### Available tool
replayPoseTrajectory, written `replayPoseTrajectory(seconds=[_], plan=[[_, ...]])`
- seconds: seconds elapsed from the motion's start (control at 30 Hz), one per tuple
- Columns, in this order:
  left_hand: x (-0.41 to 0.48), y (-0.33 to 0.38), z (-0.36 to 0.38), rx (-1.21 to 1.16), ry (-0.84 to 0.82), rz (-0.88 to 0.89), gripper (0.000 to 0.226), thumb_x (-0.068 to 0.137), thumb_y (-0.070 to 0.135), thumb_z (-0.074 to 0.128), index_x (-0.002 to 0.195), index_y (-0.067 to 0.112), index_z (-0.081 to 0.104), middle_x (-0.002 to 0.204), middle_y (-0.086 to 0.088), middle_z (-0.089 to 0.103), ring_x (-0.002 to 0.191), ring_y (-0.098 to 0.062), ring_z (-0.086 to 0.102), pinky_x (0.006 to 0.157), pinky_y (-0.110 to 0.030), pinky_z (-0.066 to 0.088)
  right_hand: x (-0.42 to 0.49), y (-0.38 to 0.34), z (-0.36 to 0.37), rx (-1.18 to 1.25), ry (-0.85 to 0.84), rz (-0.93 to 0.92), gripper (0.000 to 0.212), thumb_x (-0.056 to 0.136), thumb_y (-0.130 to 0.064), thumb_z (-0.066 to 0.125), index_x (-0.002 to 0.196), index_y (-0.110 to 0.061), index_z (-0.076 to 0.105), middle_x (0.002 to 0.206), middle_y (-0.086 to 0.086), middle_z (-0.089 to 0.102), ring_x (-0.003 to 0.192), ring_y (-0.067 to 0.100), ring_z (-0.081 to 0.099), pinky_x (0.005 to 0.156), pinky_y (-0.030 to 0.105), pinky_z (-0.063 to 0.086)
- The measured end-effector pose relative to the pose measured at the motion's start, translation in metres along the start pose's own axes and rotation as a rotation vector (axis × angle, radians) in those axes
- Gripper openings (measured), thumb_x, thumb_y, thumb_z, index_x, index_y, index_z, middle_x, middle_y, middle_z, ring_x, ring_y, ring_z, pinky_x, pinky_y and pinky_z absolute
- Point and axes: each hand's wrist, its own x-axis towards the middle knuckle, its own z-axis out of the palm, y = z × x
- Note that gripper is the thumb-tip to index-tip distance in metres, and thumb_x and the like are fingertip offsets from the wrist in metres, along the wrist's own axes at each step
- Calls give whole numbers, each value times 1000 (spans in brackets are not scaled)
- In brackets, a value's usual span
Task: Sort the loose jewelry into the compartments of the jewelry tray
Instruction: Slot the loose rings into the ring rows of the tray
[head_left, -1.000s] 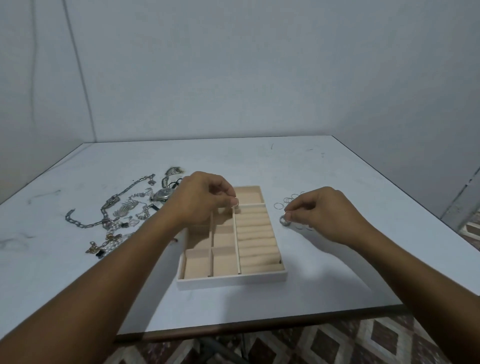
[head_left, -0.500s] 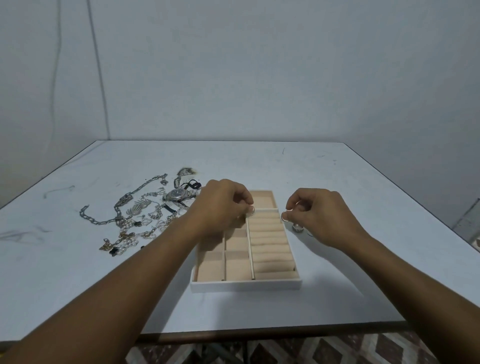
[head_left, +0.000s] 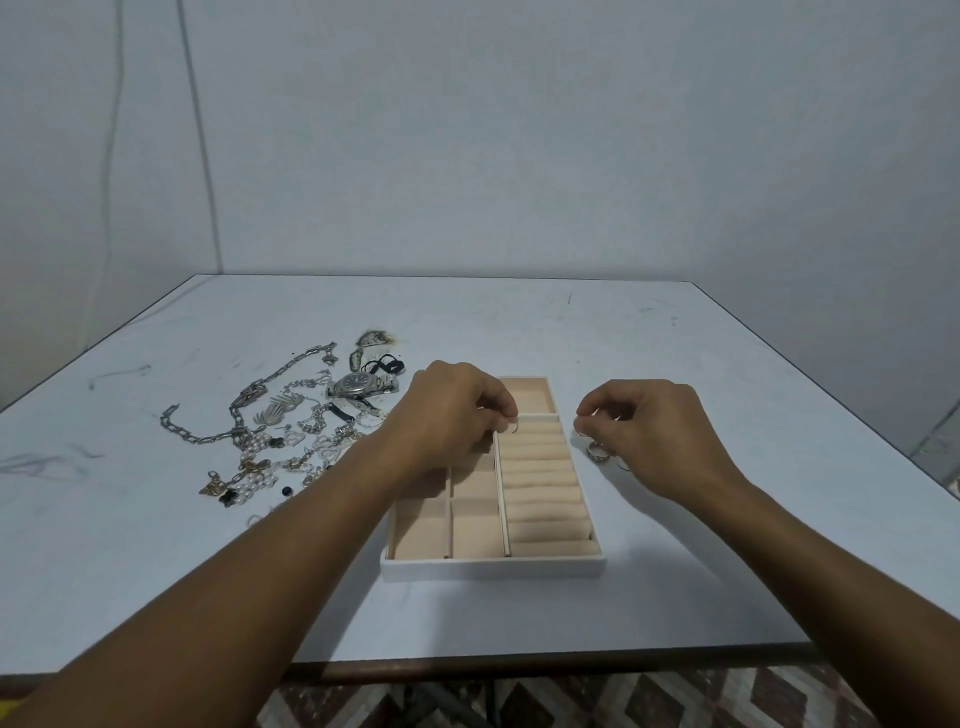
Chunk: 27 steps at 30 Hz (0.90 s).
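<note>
Left hand (head_left: 457, 410) pinches a thin ring (head_left: 514, 429) over the tray (head_left: 493, 567), at its far ring rolls. Right hand (head_left: 649, 426) pinches a second ring (head_left: 578, 426) above loose rings (head_left: 597, 452) just beside the tray's right edge. Likely light, stiff, slippery: pinch across the band. Chains (head_left: 270, 431) lie toward the table (head_left: 519, 322) left edge.

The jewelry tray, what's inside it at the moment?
The jewelry tray shows only bare peach lining: ring rolls and near compartments hold nothing. The left hand pinches a thin ring over the rolls and covers the far-left compartments, so those cannot be checked.
</note>
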Motion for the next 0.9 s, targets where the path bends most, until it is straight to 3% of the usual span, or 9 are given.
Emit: replayPoseTrajectory(seconds=[0.3,0.37,0.47,0.57,0.7,0.77,0.83,0.9], plan=[[2,-2,-1,55,-3,12,10,84,17,71,85,26,75,77,7,73,60,-2,62,55,1,35,1,-1,-2,131,-49,65,13,88,0,62,88,-6,74,75,10,72,48,-3,61,49,0,40],[2,-3,-1,90,-8,28,8,85,19,71,86,27,75,79,6,74,65,-2,63,62,-2,38,2,-1,-3,141,-45,72,14,88,0,61,88,-6,73,77,10,72,49,-4,61,48,0,40],[2,-3,0,179,11,74,7,86,22,69,89,27,73,85,9,74,81,-7,63,84,-25,45,2,-2,-4,131,-47,72,18,89,1,57,90,-6,73,80,11,73,50,-6,61,46,1,39],[1,-2,1,272,42,116,9,87,24,66,91,29,72,87,11,73,89,-10,60,91,-34,42,3,-1,-3,77,-42,49,18,89,-2,59,90,-11,74,78,3,73,57,-6,64,47,0,38],[-1,-3,6,415,76,194,16,90,24,59,98,32,71,94,11,71,102,-11,53,85,-30,31,4,0,-1,-8,-25,16,17,87,-8,64,89,-20,76,75,-11,70,70,-5,64,55,-1,40],[-4,-3,9,460,87,217,21,92,23,55,102,33,70,99,10,70,107,-13,47,80,-29,23,5,-1,0,-26,-29,-1,17,87,-10,64,89,-21,76,75,-11,70,63,-4,63,54,0,41],[-6,-3,11,499,75,242,26,94,24,50,106,34,70,105,10,68,110,-14,45,79,-29,21,5,-3,2,-38,-38,-15,16,87,-11,64,88,-22,76,76,-9,71,59,-1,63,58,5,46],[-7,-2,11,520,48,259,28,95,25,48,110,34,70,110,10,66,112,-16,44,80,-31,24,5,-4,5,-65,-40,-26,15,87,-13,65,90,-23,76,79,-9,71,71,3,67,70,14,51]])
